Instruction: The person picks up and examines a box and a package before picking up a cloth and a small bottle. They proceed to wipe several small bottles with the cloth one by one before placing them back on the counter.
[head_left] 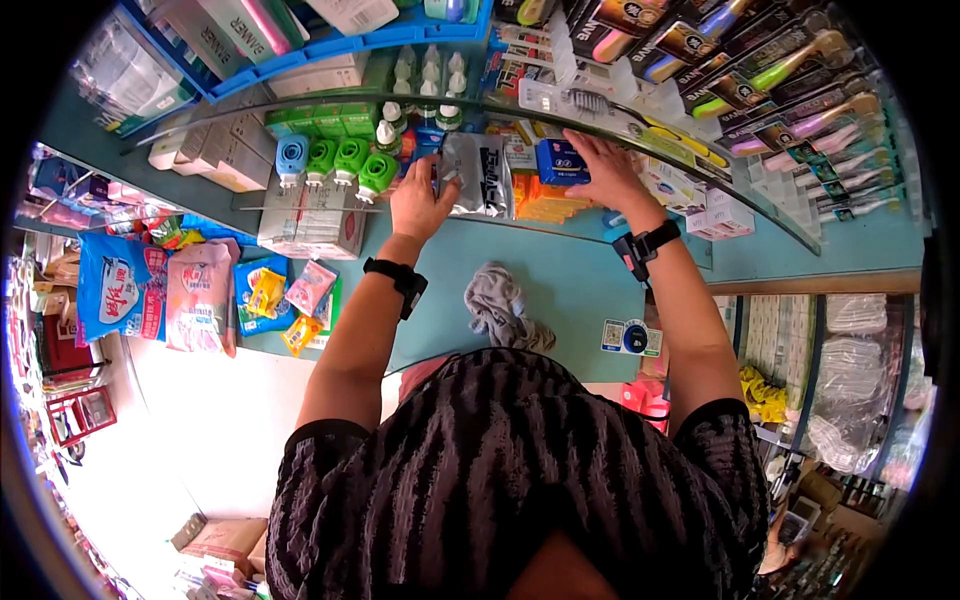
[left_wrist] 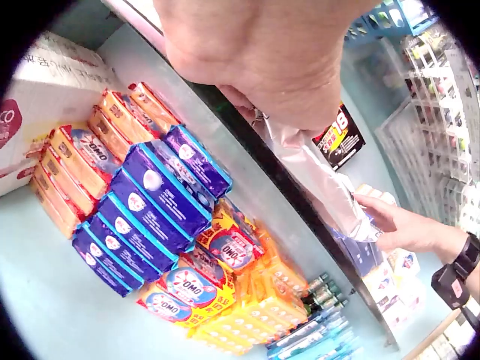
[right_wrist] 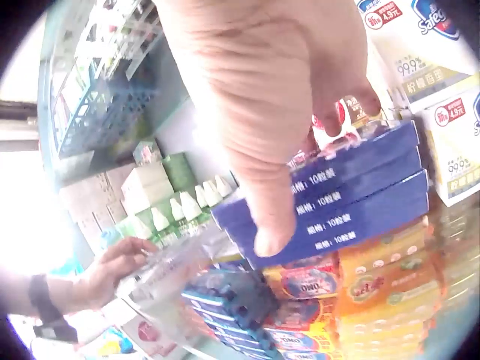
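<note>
At a shop shelf, my left hand (head_left: 418,197) grips the edge of a silvery plastic packet (head_left: 480,174); in the left wrist view the left hand (left_wrist: 274,64) holds the packet (left_wrist: 319,180) above the glass shelf. My right hand (head_left: 598,168) grips a stack of dark blue flat boxes (head_left: 559,161). In the right wrist view the right hand (right_wrist: 300,142) has its thumb on the front of the blue boxes (right_wrist: 360,191) and its fingers curled over the top. Below them lie stacked blue and orange soap bars (left_wrist: 161,202).
Green-capped bottles (head_left: 350,160) stand left of the packet. Racks of toothbrushes (head_left: 760,80) hang at the right. A curved glass shelf edge (head_left: 700,165) runs in front of the goods. A grey cloth (head_left: 500,305) lies on the teal counter (head_left: 580,280). White soap cartons (right_wrist: 450,112) stand beside the blue boxes.
</note>
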